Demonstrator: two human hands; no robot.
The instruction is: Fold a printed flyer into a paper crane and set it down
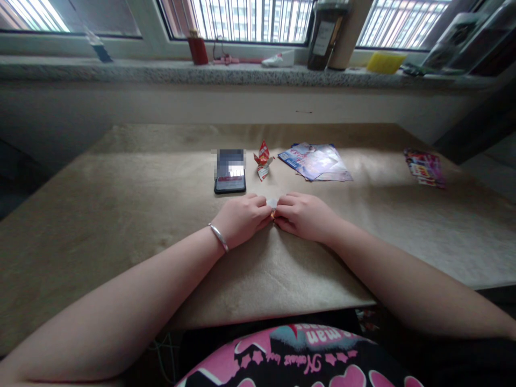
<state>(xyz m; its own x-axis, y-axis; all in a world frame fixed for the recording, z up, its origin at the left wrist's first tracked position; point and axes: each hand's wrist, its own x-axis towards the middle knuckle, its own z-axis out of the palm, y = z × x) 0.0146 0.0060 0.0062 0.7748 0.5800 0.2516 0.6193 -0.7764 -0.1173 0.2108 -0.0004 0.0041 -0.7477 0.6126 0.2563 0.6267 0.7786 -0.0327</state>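
Note:
My left hand [245, 216], with a silver bracelet at the wrist, and my right hand [304, 215] meet over the table. Between their fingertips they pinch a small piece of paper [272, 203], whitish on top with a bit of orange lower down; the fingers cover most of it. Just beyond them stands a red and white folded paper shape [263, 160] with pointed petals. A phone [230, 185] lies past my left hand, its screen partly blurred out.
A stack of glossy printed sheets [316, 160] lies beyond my right hand. Colourful printed papers [424, 167] are at the far right of the beige-covered table [133, 215]. On the windowsill [149, 72] stand a red container [197, 49], a dark jar [322, 37] and a yellow sponge-like block [386, 62].

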